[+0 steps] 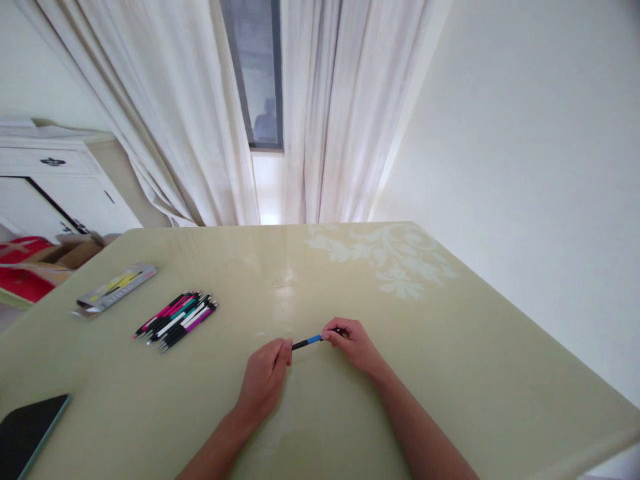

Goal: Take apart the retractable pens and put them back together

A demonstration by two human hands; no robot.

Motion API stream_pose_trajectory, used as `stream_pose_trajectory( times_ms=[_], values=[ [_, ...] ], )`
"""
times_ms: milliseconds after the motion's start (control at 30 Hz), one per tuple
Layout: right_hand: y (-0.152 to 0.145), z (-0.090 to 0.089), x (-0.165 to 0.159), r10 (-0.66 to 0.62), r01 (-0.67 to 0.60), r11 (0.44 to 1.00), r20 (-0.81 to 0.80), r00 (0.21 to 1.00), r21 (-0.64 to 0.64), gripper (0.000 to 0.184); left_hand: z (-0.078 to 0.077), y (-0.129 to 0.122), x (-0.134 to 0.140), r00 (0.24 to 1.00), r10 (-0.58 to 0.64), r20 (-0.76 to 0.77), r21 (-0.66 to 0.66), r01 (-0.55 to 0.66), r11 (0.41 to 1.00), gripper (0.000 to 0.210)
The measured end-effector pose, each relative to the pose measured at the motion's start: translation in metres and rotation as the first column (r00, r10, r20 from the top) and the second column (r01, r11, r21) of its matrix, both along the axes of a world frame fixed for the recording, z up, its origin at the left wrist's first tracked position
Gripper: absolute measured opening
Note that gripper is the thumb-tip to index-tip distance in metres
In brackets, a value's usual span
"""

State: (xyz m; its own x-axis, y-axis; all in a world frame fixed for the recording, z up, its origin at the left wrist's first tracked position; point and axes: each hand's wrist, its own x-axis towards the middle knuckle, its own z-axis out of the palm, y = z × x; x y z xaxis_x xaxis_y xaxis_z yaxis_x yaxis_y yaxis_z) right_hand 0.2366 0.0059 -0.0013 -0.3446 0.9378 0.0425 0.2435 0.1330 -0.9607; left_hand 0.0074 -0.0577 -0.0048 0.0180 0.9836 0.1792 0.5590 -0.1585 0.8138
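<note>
A blue and black pen (313, 339) is held at both ends just above the table, near its middle. My left hand (266, 375) is closed around the pen's left end, which its fingers hide. At the other end, my right hand (353, 343) pinches the pen between thumb and fingers, with a dark bit showing by the fingertips. Left of my hands lies a loose pile of pens (177, 320) with black, pink, green, white and purple barrels.
A grey and yellow pen box (117, 288) lies behind the pile on the pale green table (450, 373). At the front left corner rests a dark tablet or phone (30, 430). Cardboard boxes (75, 252) and a white cabinet (60, 173) stand beyond the left edge; curtains (200, 133) hang behind.
</note>
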Motion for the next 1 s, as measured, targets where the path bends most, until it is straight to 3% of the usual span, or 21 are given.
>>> stream_pose_trajectory(
  times_ms=[133,200,300,433,667,833,1000],
  values=[
    [-0.0009,0.0006,-0.0014,0.004,-0.004,1.000,0.014,1.000,0.001,0.022,-0.0025,0.0011,-0.0006,0.999,-0.010,0.045,-0.110,0.015,0.994,0.066],
    [-0.0011,0.0010,-0.0015,-0.001,0.001,1.000,0.037,0.999,0.010,0.023,-0.0031,0.0029,-0.0014,0.998,-0.022,0.058,-0.102,0.028,0.994,0.063],
    [-0.0022,0.0011,-0.0015,-0.007,0.003,0.999,0.081,0.997,0.046,0.023,-0.0030,0.0063,-0.0020,0.995,-0.012,0.100,-0.071,0.019,0.997,0.041],
    [-0.0049,0.0011,-0.0022,0.034,-0.046,0.995,0.142,0.989,0.087,0.023,-0.0034,0.0094,-0.0022,0.990,-0.056,0.132,-0.021,0.059,0.998,0.033],
    [-0.0068,0.0021,-0.0036,0.080,-0.112,0.981,0.194,0.978,0.156,0.024,-0.0035,0.0054,-0.0015,0.998,-0.061,0.014,-0.057,0.061,0.997,0.053],
    [-0.0068,0.0023,-0.0033,0.080,-0.123,0.978,0.238,0.968,0.171,0.026,-0.0009,0.0060,-0.0019,0.992,-0.079,0.097,0.009,0.079,0.997,0.029],
    [-0.0067,0.0013,-0.0028,0.102,-0.153,0.969,0.249,0.963,0.194,0.026,0.0004,0.0067,-0.0012,0.996,-0.084,0.036,-0.022,0.084,0.996,0.041]
  ],
)
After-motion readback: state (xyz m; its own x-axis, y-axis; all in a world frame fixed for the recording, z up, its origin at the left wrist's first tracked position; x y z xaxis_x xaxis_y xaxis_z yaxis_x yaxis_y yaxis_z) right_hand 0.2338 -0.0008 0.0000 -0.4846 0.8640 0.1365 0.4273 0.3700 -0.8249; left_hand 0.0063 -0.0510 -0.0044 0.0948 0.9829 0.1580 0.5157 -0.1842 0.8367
